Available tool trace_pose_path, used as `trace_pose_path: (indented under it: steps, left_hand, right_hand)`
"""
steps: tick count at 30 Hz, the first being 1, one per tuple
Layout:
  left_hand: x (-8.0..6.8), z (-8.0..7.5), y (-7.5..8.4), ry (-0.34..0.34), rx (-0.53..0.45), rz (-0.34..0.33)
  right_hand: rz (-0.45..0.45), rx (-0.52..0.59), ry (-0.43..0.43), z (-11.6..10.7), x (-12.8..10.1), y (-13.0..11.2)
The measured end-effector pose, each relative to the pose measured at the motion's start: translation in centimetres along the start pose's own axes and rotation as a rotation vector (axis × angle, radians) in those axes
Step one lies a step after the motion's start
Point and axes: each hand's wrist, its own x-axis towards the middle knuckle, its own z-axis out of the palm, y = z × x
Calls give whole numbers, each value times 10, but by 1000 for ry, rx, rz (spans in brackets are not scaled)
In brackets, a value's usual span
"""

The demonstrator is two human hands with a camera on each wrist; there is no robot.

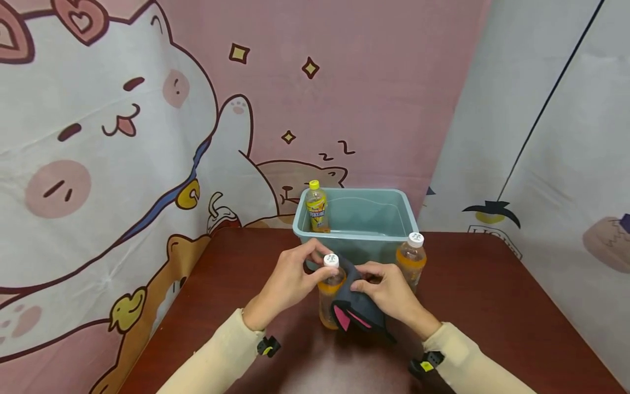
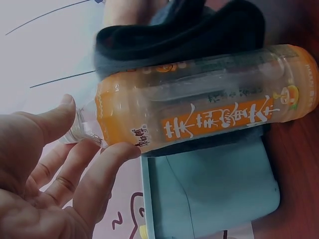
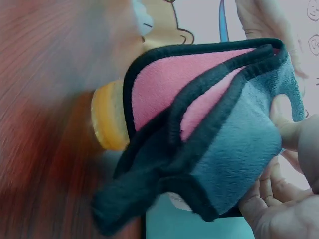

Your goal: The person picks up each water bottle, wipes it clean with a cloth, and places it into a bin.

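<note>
My left hand [image 1: 295, 273] grips a clear plastic bottle [image 2: 199, 107] by its neck, just under the white cap. The bottle has an orange label and stands upright on the table in the head view. My right hand [image 1: 391, 290] pinches a folded grey cloth [image 3: 239, 144] with dark edging and a pink inner side. This cloth lies against the bottle's right side and wraps behind it, as the left wrist view shows. Part of the bottle's base [image 3: 109, 117] peeks out past the cloth in the right wrist view.
A light blue plastic bin [image 1: 364, 238] stands behind the hands, with a yellow-capped bottle [image 1: 317, 210] inside at its left. Another white-capped orange bottle [image 1: 412, 260] stands just beyond my right hand, by the bin's front right corner. The brown table [image 1: 492, 306] meets a cartoon-print backdrop.
</note>
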Motion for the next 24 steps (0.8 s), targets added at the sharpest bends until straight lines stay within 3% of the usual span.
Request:
trace_pose_path:
  steps: [3, 8, 13, 18, 24]
  left_hand:
    - [-1, 1, -1, -6, -19, -4]
    - [0, 1, -1, 6, -11, 1]
    - [1, 0, 0, 12, -8, -4]
    - [1, 0, 1, 5, -7, 1]
    - [-1, 1, 1, 14, -10, 10]
  right_hand:
    - [27, 46, 25, -1, 0, -6]
    - [-8, 42, 29, -2, 3, -14]
    - [-55, 19, -41, -5, 2, -12]
    - [-33, 61, -130, -7, -2, -5]
    - [-51, 98, -155, 1, -4, 1]
